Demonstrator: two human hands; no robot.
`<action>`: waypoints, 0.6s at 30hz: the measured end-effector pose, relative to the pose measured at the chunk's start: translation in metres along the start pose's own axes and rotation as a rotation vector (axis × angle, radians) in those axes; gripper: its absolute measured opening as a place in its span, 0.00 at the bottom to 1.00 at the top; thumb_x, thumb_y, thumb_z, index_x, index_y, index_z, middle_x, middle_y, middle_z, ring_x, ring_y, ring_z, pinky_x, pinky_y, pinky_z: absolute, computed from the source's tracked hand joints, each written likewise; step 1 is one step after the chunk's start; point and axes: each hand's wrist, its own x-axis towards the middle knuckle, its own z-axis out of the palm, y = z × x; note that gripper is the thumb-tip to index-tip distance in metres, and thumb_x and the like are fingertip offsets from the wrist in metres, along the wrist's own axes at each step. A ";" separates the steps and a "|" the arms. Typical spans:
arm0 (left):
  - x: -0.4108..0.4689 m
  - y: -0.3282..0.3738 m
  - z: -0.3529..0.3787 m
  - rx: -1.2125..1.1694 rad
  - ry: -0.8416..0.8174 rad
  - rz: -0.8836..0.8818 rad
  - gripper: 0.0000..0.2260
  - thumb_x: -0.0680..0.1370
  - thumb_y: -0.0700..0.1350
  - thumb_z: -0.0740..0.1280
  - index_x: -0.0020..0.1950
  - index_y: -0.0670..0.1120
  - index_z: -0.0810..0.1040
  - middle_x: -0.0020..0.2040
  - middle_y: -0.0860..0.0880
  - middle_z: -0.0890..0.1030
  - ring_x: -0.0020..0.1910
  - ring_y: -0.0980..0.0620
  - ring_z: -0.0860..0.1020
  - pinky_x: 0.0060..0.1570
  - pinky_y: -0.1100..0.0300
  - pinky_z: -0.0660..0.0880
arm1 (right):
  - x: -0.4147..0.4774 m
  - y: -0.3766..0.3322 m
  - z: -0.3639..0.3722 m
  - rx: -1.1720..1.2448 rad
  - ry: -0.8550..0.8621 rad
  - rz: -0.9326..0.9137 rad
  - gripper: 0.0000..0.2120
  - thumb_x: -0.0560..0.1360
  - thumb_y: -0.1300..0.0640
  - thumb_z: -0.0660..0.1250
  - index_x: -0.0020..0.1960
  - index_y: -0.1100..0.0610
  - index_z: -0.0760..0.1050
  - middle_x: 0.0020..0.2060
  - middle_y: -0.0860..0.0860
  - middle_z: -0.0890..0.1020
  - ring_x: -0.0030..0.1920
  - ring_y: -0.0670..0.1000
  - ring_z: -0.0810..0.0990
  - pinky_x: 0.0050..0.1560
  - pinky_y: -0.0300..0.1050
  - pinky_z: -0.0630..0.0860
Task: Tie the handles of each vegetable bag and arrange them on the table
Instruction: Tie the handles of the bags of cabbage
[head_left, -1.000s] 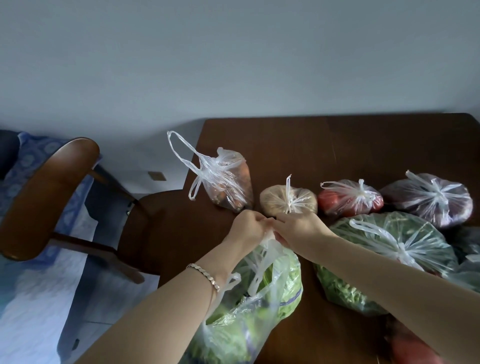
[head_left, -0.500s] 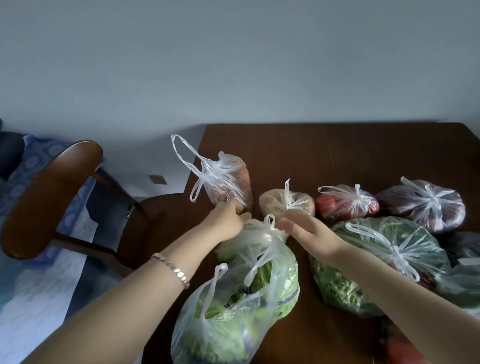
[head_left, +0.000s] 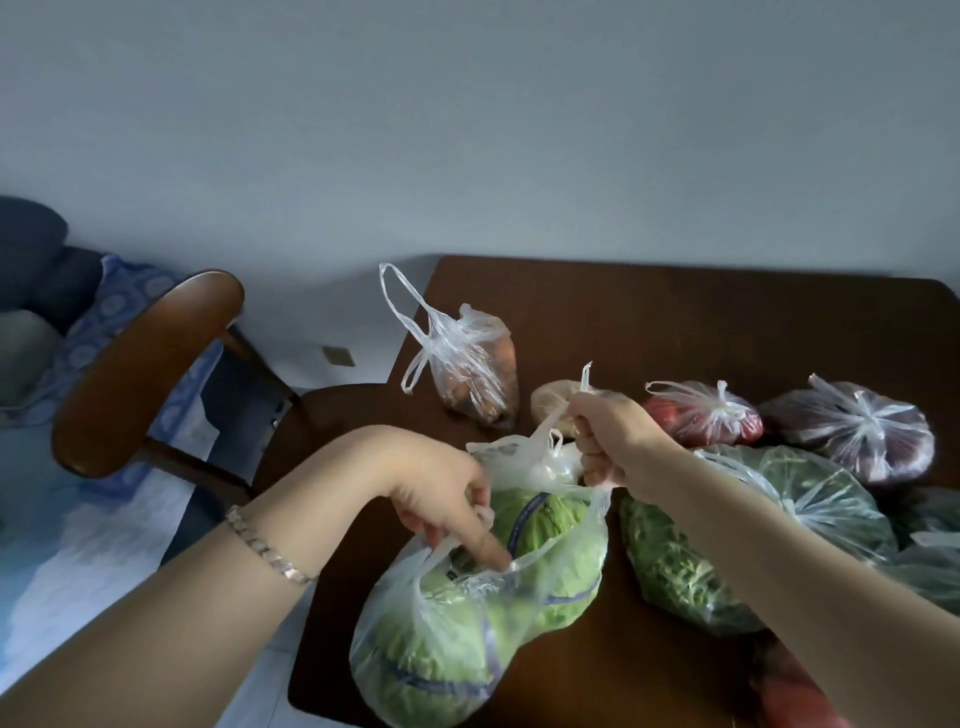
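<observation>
Cabbage bag lies on the table, its near handle pinched by the left hand, its far handle gripped in the right hand.

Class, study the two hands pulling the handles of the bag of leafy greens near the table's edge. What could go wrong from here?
1. The right hand and left hand pull the near bag of greens by its thin handles; the plastic may tear.
2. That bag lies near the edge of the table; a tug might slide it off.
3. The bag of orange vegetables, handles untied, could be overlooked.
</observation>
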 end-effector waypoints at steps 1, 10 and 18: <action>0.003 -0.002 0.004 0.047 0.022 -0.013 0.17 0.70 0.56 0.71 0.48 0.44 0.77 0.42 0.48 0.80 0.35 0.55 0.77 0.35 0.63 0.72 | -0.002 0.001 -0.001 0.015 0.013 0.004 0.18 0.72 0.60 0.57 0.24 0.53 0.59 0.17 0.47 0.60 0.17 0.47 0.57 0.21 0.34 0.57; 0.013 0.000 0.003 -0.695 0.608 -0.039 0.14 0.78 0.41 0.63 0.31 0.43 0.71 0.23 0.49 0.73 0.22 0.54 0.73 0.23 0.66 0.71 | -0.032 0.022 -0.020 0.023 0.135 -0.106 0.17 0.72 0.63 0.57 0.26 0.54 0.58 0.21 0.50 0.59 0.21 0.48 0.56 0.23 0.36 0.55; 0.010 0.018 0.005 -1.087 0.915 0.166 0.05 0.74 0.40 0.67 0.40 0.40 0.77 0.28 0.48 0.72 0.28 0.53 0.70 0.38 0.59 0.69 | -0.048 0.032 -0.048 0.057 0.257 -0.207 0.17 0.73 0.60 0.59 0.28 0.54 0.58 0.20 0.49 0.59 0.21 0.48 0.56 0.24 0.38 0.57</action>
